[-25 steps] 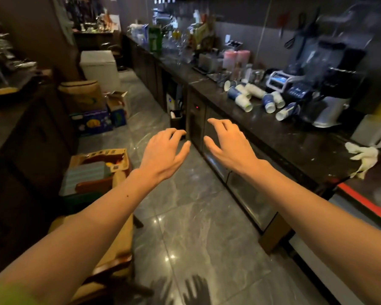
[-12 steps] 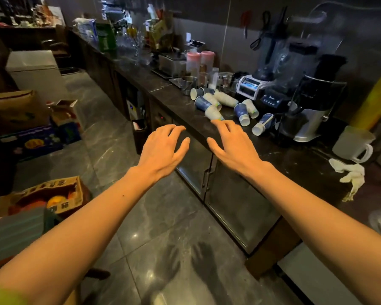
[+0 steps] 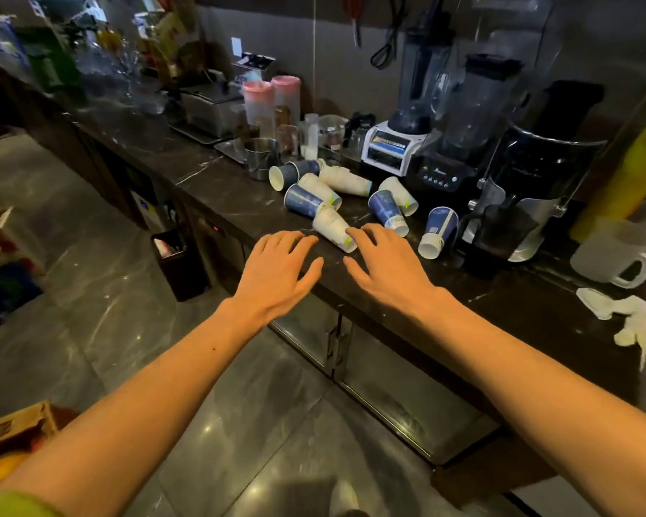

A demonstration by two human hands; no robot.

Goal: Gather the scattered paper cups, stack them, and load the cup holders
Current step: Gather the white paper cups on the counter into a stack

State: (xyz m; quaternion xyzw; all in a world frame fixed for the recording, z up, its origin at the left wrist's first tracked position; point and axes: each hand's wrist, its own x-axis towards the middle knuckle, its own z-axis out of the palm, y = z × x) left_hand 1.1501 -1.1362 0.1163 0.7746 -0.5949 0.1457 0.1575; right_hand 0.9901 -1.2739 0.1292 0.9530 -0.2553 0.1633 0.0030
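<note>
Several blue and white paper cups lie tipped over on the dark marble counter (image 3: 217, 195). A white cup (image 3: 332, 227) lies nearest the front edge, with a blue cup (image 3: 302, 201) just behind it. Further right lie another blue cup (image 3: 388, 212) and a blue cup (image 3: 438, 229) beside the grinder. A short white stack (image 3: 345, 181) lies at the back. My left hand (image 3: 278, 266) hovers over the counter edge with fingers spread and holds nothing. My right hand (image 3: 386, 263) is open too, its fingertips right at the white cup's rim. No cup holder can be made out.
Two blenders (image 3: 407, 136) and a black grinder (image 3: 526, 203) stand behind the cups. A steel pitcher (image 3: 260, 156) and pink-lidded jars (image 3: 273, 102) are at the left rear. A white mug (image 3: 612, 251) and crumpled cloth (image 3: 623, 315) lie right. A bin (image 3: 178, 263) stands on the floor.
The view has swung right and closer to the counter. Both open hands have reached forward from over the floor to the counter edge, the right one arriving at the nearest white cup.
</note>
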